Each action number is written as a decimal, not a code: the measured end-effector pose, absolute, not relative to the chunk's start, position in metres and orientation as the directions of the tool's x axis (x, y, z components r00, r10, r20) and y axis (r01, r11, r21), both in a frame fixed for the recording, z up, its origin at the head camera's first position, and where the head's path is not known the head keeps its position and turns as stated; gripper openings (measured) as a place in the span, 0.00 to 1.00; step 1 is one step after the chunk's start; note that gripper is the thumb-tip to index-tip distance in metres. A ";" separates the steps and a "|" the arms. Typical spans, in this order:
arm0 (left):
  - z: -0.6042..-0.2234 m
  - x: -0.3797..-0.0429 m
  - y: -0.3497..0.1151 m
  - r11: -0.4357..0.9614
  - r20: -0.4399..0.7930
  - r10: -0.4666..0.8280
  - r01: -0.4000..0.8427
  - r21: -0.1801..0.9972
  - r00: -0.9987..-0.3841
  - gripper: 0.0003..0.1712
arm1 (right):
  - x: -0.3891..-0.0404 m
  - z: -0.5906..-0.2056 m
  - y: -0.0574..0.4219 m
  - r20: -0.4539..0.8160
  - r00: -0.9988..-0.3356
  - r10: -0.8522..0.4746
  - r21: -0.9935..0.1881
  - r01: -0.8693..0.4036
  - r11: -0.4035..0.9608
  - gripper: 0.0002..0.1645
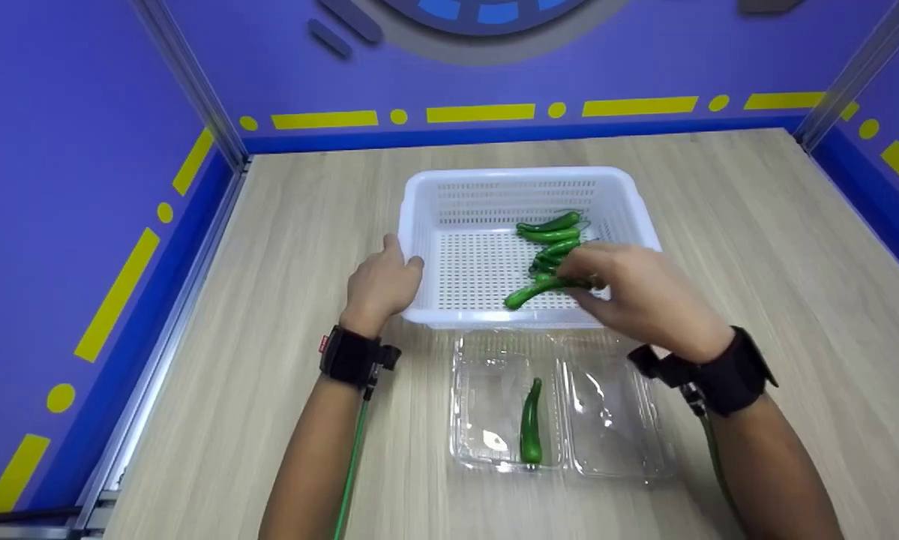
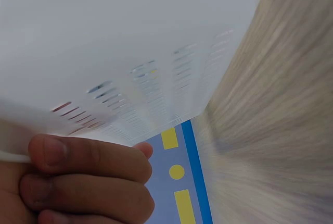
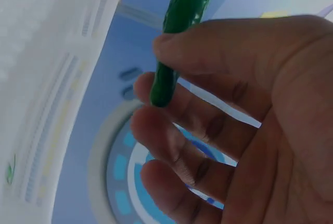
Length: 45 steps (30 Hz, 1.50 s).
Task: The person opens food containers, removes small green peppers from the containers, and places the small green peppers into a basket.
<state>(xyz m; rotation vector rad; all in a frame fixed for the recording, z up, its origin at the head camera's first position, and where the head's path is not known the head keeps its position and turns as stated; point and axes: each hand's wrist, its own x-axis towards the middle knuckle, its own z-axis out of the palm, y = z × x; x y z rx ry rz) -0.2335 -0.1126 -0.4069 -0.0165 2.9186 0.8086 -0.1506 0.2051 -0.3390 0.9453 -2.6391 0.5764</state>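
My right hand (image 1: 636,292) pinches a long green chili pepper (image 1: 528,295) over the near right part of a white plastic basket (image 1: 524,174). In the right wrist view the thumb and fingertips hold this pepper (image 3: 188,5) near one end. Several more green peppers (image 1: 550,235) lie in the basket's right half, some partly hidden by the right hand. At the basket's left side, my left hand (image 1: 382,285) grips the rim; curled fingers (image 2: 93,156) show against the basket wall (image 2: 130,31) in the left wrist view.
In front of the basket lies an open clear plastic clamshell box (image 1: 456,420), with a single green pepper (image 1: 530,427) in its left half. Blue panels (image 1: 494,75) with yellow marks enclose the wooden table (image 1: 292,247) at the back and sides. A green cable (image 1: 352,465) runs along the left forearm.
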 end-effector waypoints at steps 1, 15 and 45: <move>-0.407 -0.233 -0.113 0.857 -0.109 0.019 -0.040 0.514 -0.994 0.36 | -0.153 -0.338 0.209 0.390 -0.757 -0.524 -0.280 -0.640 0.716 0.10; -0.406 -0.233 -0.118 0.856 -0.104 0.008 -0.047 0.515 -0.995 0.34 | -0.181 -0.349 0.235 0.322 -0.869 -0.375 -0.301 -0.469 0.830 0.09; -0.405 -0.234 -0.112 0.849 -0.100 0.023 -0.034 0.528 -0.995 0.33 | -0.197 -0.364 0.244 0.239 -0.909 -0.340 -0.304 -0.403 0.863 0.09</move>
